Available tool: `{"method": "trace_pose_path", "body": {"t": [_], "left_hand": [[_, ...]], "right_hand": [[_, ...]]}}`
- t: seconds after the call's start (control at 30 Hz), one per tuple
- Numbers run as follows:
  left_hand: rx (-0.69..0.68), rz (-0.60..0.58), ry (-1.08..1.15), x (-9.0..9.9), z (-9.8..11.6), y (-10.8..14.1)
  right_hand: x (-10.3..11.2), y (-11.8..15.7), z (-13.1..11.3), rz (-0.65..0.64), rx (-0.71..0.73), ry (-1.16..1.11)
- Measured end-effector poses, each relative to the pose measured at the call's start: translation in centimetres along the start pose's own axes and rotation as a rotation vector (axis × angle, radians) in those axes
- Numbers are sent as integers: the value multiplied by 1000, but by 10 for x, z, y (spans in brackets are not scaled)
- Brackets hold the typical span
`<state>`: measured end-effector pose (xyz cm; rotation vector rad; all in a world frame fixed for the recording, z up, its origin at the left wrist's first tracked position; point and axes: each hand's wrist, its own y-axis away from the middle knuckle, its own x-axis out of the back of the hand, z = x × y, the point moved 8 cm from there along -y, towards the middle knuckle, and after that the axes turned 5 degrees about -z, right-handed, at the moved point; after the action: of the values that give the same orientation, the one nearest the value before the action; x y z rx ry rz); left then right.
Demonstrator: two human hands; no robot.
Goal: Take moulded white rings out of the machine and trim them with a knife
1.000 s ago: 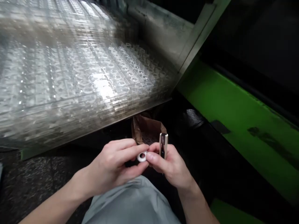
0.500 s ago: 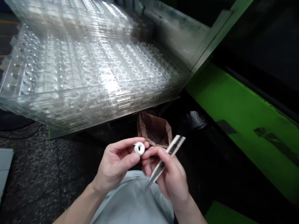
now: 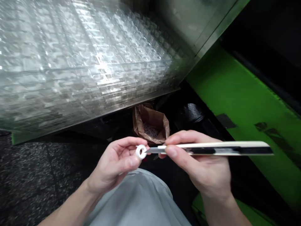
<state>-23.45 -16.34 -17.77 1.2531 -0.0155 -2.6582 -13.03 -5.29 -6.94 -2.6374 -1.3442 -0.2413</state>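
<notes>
Between the thumb and fingers of my left hand (image 3: 117, 163) is a small white plastic ring (image 3: 138, 153), its round hole facing up towards me. My right hand (image 3: 199, 163) pinches a utility knife (image 3: 221, 148) with a cream and black handle, held nearly level. The knife's bare blade points left, and its tip is at the ring's right rim; whether it cuts into the plastic I cannot tell. Just beyond my hands stands an open brown bag (image 3: 162, 121) with small pale bits inside.
Stacked clear plastic trays (image 3: 77, 72) with rows of moulded pockets fill the upper left. A green machine panel (image 3: 235, 94) slopes along the right side. Dark speckled floor (image 3: 39, 175) shows at lower left.
My right hand has moved right and turned the knife from slanting across the fingers to level, its blade now at the ring. The view has shifted closer to the trays.
</notes>
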Motion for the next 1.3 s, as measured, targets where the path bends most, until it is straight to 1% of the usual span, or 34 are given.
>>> {"method": "trace_pose_path", "body": {"t": [0.1,0.23,0.4,0.63,0.73,0.83,0.97,1.03,1.1,1.17,1.23,1.3], "left_hand": [[-10,-9,-55,2,3,-1],[2,28,-114,8,6,2],[-16,30,-175,13,8,6],[-29,43,-221,13,13,9],[-25,53,-230,8,15,9],[-24,68,-249,3,14,9],[-36,108,-327,-1,11,7],[-32,114,-361,-3,10,6],[-37,122,-422,-5,10,6],[-61,144,-517,-7,12,7],[-93,159,-589,-8,15,7],[-110,146,-568,-9,14,4]], "right_hand": [[-5,-10,-8,-37,73,154],[-11,-19,-17,-99,137,260],[-14,-20,-22,-126,160,317],[-13,-13,-14,-149,127,294],[-10,-9,-10,-124,113,255],[-5,-4,-7,-67,97,235],[4,7,1,16,65,214],[6,13,8,43,23,174],[5,20,18,66,-45,75],[4,26,31,116,-126,-97],[3,31,47,203,-207,-315],[5,35,61,310,-255,-537]]}}
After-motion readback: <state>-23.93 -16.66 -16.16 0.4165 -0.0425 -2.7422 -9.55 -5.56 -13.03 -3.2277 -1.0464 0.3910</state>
